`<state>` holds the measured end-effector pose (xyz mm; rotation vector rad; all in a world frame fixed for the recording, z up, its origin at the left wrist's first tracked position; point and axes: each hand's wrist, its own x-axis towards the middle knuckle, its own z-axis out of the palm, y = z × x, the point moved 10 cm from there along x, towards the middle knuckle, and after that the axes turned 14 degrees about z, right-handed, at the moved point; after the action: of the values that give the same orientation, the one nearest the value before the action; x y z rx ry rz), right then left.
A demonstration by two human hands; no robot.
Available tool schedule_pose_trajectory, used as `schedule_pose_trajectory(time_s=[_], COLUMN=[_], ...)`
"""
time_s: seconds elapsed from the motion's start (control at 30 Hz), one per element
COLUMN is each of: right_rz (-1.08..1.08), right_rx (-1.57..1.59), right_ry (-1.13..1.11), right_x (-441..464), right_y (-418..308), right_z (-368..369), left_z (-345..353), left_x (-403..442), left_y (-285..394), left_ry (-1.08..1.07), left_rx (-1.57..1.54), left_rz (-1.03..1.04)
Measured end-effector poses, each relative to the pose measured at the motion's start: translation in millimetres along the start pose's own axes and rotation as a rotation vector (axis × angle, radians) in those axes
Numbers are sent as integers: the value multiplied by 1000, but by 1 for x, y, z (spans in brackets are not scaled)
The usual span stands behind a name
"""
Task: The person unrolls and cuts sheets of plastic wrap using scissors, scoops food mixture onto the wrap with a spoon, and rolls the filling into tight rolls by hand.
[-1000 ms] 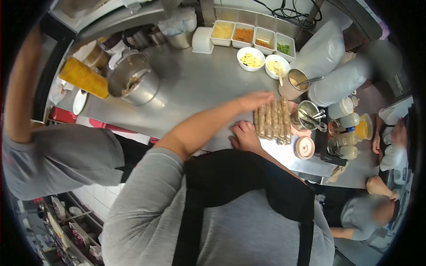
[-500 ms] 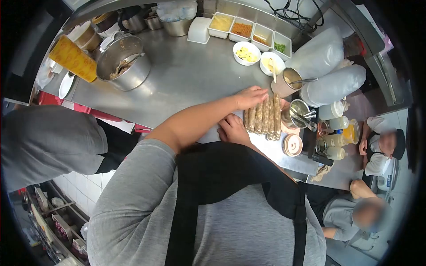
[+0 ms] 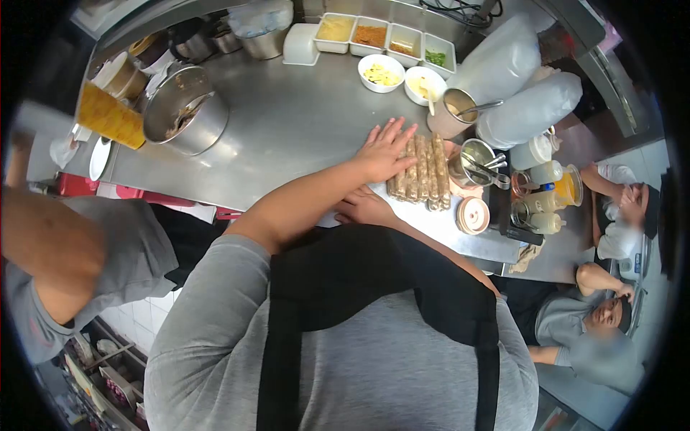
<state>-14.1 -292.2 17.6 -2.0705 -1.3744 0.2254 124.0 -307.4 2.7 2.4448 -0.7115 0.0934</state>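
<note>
My left hand (image 3: 386,152) lies palm down with its fingers spread on the steel counter (image 3: 287,122). Its thumb side is against the upper left of a row of several wrapped, speckled rolls (image 3: 420,172). Nearer my body, my right hand (image 3: 365,207) rests on the counter edge, fingers apart and pointing left, partly under my left forearm. Neither hand holds anything. Right of the rolls are a metal pot with utensils (image 3: 474,161) and a round pinkish lid (image 3: 473,215).
White bowls (image 3: 381,73) and topping trays (image 3: 370,34) stand at the back. A steel pot (image 3: 208,126) and yellow patterned roll (image 3: 109,115) are at left. Bagged stacks (image 3: 532,111) and bottles (image 3: 546,172) stand right. A co-worker (image 3: 108,244) is at left; two people are at right.
My left hand has spread its fingers, which were together before. The view has shifted, and the co-worker at left has moved an arm. The rolls stay beside my hands.
</note>
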Motion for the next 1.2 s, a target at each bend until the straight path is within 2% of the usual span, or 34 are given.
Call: schedule_pose_trajectory(time_s=[0.23, 0.43, 0.53, 0.63, 0.77, 0.83, 0.93, 1.03, 1.13, 1.2], right_rz=[47, -14, 36, -65, -113, -112, -89, -110, -74, -54], right_rx=[-89, 23, 52, -36, -46, -49, -19, 1, 55, 78], right_ry=[4, -14, -72, -19, 11, 15, 4, 56, 111, 57], right_x=[4, 20, 30, 41, 48, 48, 49, 44, 41, 40], right_y=[4, -9, -8, -24, -33, -33, -31, -23, -12, -10], right_z=[8, 17, 26, 19, 10, 10, 9, 12, 13, 15], left_z=[-20, -93, -125, -150, -179, -183, -135, -133, -134, -131], left_x=[-5, -26, -52, -97, -189, -234, -276, -279, -276, -277], left_y=[9, 38, 45, 34, 0, -23, -90, -94, -91, -94], left_ry=[71, 353, 481, 647, 828, 851, 246, 223, 243, 265], left_rx=[23, 131, 209, 262, 421, 512, 541, 543, 567, 568], left_rz=[-4, 123, 174, 167, -49, -246, -641, -701, -635, -573])
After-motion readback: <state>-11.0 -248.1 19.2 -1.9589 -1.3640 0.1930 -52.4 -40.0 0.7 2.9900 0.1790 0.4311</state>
